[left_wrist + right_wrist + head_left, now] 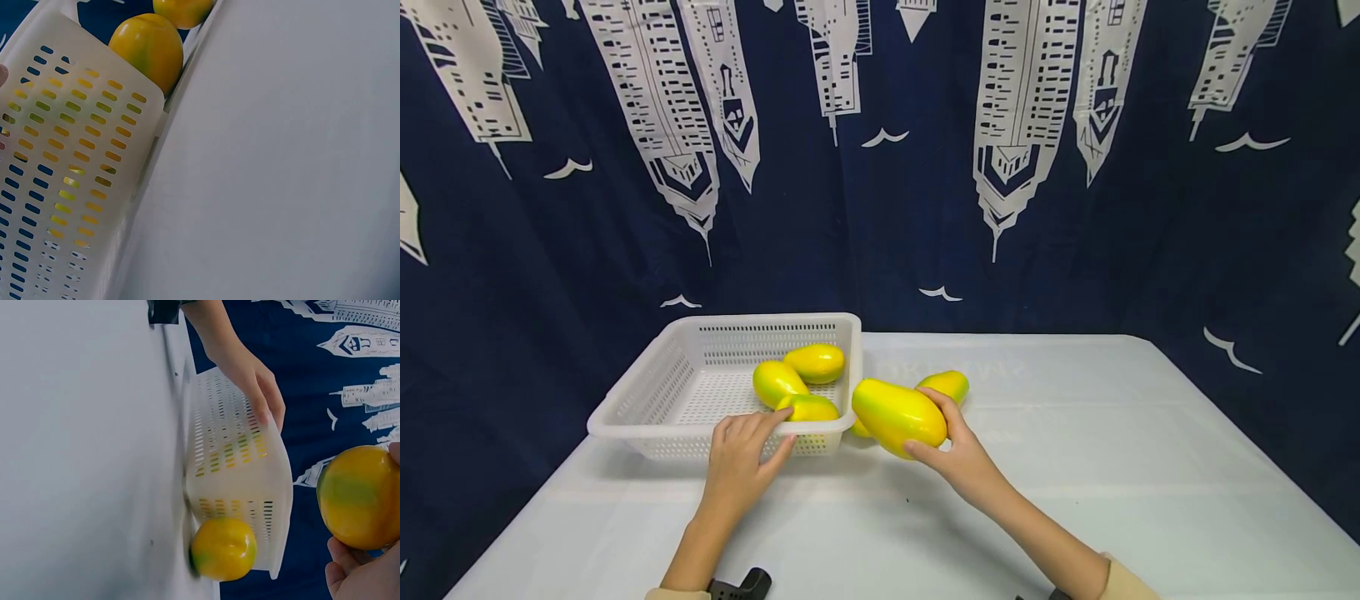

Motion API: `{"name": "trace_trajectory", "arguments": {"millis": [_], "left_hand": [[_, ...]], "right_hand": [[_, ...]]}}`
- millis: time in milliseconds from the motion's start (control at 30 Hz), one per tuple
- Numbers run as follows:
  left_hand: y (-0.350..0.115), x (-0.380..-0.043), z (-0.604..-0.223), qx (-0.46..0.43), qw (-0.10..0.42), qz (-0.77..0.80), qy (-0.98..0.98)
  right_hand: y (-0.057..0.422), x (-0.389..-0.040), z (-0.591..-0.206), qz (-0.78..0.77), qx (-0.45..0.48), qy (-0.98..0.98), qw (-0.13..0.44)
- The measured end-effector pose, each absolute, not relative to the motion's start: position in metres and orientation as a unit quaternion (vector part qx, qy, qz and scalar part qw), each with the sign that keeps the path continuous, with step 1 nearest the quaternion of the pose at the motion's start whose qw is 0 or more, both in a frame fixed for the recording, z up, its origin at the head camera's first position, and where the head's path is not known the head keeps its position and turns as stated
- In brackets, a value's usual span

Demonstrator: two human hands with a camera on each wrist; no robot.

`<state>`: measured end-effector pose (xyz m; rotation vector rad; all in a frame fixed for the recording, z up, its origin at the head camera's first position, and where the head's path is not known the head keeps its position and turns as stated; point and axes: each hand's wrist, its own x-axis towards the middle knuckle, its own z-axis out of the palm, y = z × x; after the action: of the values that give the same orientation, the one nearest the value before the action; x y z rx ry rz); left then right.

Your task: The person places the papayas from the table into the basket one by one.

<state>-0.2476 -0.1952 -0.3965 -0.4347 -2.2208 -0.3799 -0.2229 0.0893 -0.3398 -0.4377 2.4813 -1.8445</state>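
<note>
My right hand (pixel 958 454) grips a large yellow-green papaya (pixel 895 417) by its right end, thumb below and fingers behind. It is held above the table, just right of the basket's front corner. The white perforated plastic basket (pixel 673 431) stands at the left. My left hand (pixel 741 467) holds its front rim, thumb outside and fingers over the edge, the index fingertip beside a papaya. Three papayas (pixel 816 363) lie in the basket's right part. In the right wrist view the held papaya (pixel 356 497) is at the right edge and a papaya (pixel 224 550) rests outside the basket.
On the white table (pixel 1112 450), another papaya (pixel 946 385) lies behind the held one. Part of a papaya (pixel 860 429) shows at the basket's right corner. A dark blue curtain (pixel 910 217) with white building prints hangs behind the table.
</note>
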Motion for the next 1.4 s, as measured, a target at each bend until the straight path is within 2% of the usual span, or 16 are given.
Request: {"name": "trace_trajectory", "arguments": {"millis": [1400], "left_hand": [[-0.196,-0.248,-0.397,-0.175,0.416,-0.143,-0.881]], "right_hand": [[0.009,-0.282,-0.343,-0.588,-0.147,0.794,-0.053]]}}
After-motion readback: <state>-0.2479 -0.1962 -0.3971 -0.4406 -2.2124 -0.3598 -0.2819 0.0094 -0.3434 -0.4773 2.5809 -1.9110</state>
